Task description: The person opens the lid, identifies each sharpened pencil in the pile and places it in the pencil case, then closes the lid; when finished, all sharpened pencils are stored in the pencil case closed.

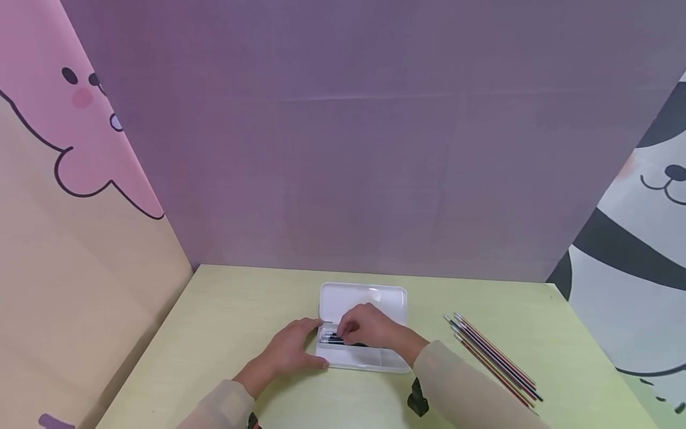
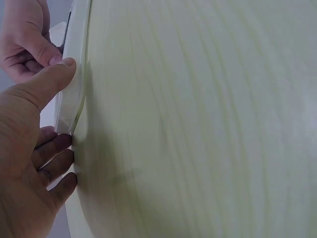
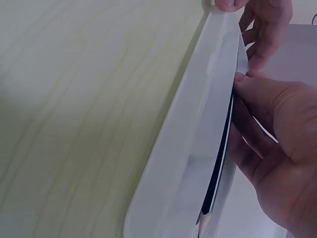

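A white pencil case (image 1: 351, 357) lies open on the table, its lid (image 1: 334, 301) folded back at the far side. Several dark pencils (image 1: 329, 339) lie in its middle tray. My left hand (image 1: 289, 348) holds the case's left end, thumb by the near corner and fingers at the far part. Above the tray, my right hand (image 1: 367, 326) has its fingers curled down. In the right wrist view, that hand's thumb and fingers pinch a dark pencil (image 3: 218, 171) lying along the tray. The hand hides part of the tray in the head view.
More pencils (image 1: 495, 360), striped in dark and reddish colours, lie in a loose bundle to the right on the light wooden table (image 1: 241, 298). A purple panel (image 1: 321, 179) rises behind the table, with cartoon-printed panels at both sides.
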Action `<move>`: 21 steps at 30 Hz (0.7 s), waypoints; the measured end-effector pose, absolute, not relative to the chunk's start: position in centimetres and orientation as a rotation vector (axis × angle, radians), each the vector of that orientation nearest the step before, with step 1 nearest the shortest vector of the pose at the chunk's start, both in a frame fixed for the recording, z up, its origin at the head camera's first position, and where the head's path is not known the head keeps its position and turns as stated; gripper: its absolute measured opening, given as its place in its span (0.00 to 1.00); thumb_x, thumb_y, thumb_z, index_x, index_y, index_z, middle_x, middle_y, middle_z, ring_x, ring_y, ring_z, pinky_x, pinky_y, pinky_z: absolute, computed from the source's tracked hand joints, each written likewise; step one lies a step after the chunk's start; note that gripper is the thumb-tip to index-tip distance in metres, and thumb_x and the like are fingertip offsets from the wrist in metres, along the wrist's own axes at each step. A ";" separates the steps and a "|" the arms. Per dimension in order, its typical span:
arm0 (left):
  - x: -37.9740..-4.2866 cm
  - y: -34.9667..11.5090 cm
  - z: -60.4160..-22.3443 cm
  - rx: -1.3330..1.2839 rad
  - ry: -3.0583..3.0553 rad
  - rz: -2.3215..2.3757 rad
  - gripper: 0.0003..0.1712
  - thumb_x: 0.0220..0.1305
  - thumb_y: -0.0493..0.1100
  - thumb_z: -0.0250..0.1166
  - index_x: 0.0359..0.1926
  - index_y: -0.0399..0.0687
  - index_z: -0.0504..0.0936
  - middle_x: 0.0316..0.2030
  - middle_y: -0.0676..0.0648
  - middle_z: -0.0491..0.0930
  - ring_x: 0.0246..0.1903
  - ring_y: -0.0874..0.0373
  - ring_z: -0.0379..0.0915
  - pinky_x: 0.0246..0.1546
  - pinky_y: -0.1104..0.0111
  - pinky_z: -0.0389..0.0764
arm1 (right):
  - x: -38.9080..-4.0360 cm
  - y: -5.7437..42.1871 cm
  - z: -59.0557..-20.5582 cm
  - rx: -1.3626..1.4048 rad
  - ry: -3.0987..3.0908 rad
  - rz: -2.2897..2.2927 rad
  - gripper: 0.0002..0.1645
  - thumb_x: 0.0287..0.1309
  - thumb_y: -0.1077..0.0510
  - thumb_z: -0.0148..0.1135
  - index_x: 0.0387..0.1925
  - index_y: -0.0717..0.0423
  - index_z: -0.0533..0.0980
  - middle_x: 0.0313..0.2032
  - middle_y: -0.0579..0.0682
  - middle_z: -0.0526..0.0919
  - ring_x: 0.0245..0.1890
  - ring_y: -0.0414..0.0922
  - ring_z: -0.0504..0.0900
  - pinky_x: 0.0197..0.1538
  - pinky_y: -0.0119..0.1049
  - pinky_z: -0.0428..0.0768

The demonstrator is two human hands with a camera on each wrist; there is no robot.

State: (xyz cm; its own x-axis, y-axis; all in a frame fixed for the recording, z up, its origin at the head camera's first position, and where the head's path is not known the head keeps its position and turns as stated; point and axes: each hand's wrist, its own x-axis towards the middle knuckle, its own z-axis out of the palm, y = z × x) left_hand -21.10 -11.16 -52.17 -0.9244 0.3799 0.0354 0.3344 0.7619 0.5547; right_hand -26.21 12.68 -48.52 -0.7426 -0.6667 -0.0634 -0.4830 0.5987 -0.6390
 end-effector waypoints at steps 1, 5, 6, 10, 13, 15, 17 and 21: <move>-21.1 -11.2 -52.1 0.583 2.875 0.881 0.55 0.47 0.62 0.80 0.72 0.45 0.71 0.67 0.43 0.75 0.68 0.44 0.69 0.70 0.47 0.71 | -26.2 12.6 -48.5 -0.949 2.540 -0.876 0.08 0.58 0.66 0.73 0.36 0.50 0.88 0.35 0.44 0.90 0.35 0.34 0.83 0.45 0.31 0.84; -21.2 -11.2 -52.1 0.580 2.874 0.879 0.55 0.47 0.62 0.80 0.72 0.44 0.71 0.67 0.43 0.75 0.68 0.43 0.69 0.70 0.47 0.71 | -26.3 12.5 -48.6 -0.967 2.565 -0.854 0.07 0.57 0.65 0.74 0.36 0.50 0.88 0.35 0.45 0.90 0.35 0.33 0.83 0.45 0.30 0.84; -21.2 -11.2 -52.1 0.578 2.873 0.881 0.55 0.47 0.62 0.80 0.72 0.44 0.71 0.67 0.43 0.75 0.68 0.43 0.69 0.70 0.47 0.71 | -26.2 12.5 -48.6 -0.969 2.570 -0.855 0.07 0.57 0.65 0.74 0.35 0.50 0.88 0.35 0.45 0.90 0.35 0.33 0.83 0.45 0.30 0.84; -21.1 -11.2 -52.1 0.563 2.866 0.895 0.55 0.47 0.63 0.80 0.72 0.44 0.70 0.68 0.42 0.75 0.68 0.42 0.69 0.70 0.46 0.70 | -26.1 12.3 -48.8 -0.955 2.595 -0.863 0.08 0.57 0.65 0.74 0.34 0.48 0.87 0.34 0.42 0.90 0.34 0.33 0.83 0.45 0.30 0.83; -21.0 -11.2 -52.0 0.552 2.862 0.904 0.55 0.48 0.63 0.80 0.72 0.45 0.70 0.68 0.42 0.74 0.69 0.42 0.68 0.70 0.46 0.70 | -26.0 12.2 -48.9 -0.950 2.604 -0.874 0.08 0.57 0.65 0.74 0.35 0.47 0.87 0.33 0.40 0.89 0.35 0.33 0.83 0.44 0.30 0.84; -21.0 -11.2 -52.0 0.546 2.860 0.908 0.54 0.48 0.62 0.80 0.72 0.46 0.70 0.68 0.42 0.74 0.69 0.42 0.68 0.70 0.46 0.70 | -26.0 12.3 -48.9 -0.945 2.593 -0.897 0.08 0.56 0.65 0.74 0.35 0.48 0.87 0.34 0.40 0.90 0.35 0.34 0.84 0.45 0.31 0.84; -21.0 -11.2 -52.0 0.548 2.860 0.907 0.54 0.48 0.62 0.80 0.73 0.45 0.70 0.69 0.42 0.74 0.69 0.42 0.68 0.70 0.46 0.70 | -26.0 12.4 -48.9 -0.940 2.575 -0.925 0.08 0.56 0.65 0.75 0.35 0.49 0.87 0.34 0.41 0.90 0.36 0.34 0.85 0.45 0.31 0.84; -21.1 -11.2 -52.0 0.547 2.861 0.905 0.55 0.48 0.62 0.80 0.72 0.45 0.70 0.69 0.42 0.73 0.69 0.41 0.67 0.71 0.45 0.69 | -26.1 13.0 -48.7 -0.927 2.531 -0.987 0.09 0.55 0.65 0.75 0.38 0.50 0.87 0.35 0.42 0.90 0.37 0.35 0.86 0.46 0.32 0.85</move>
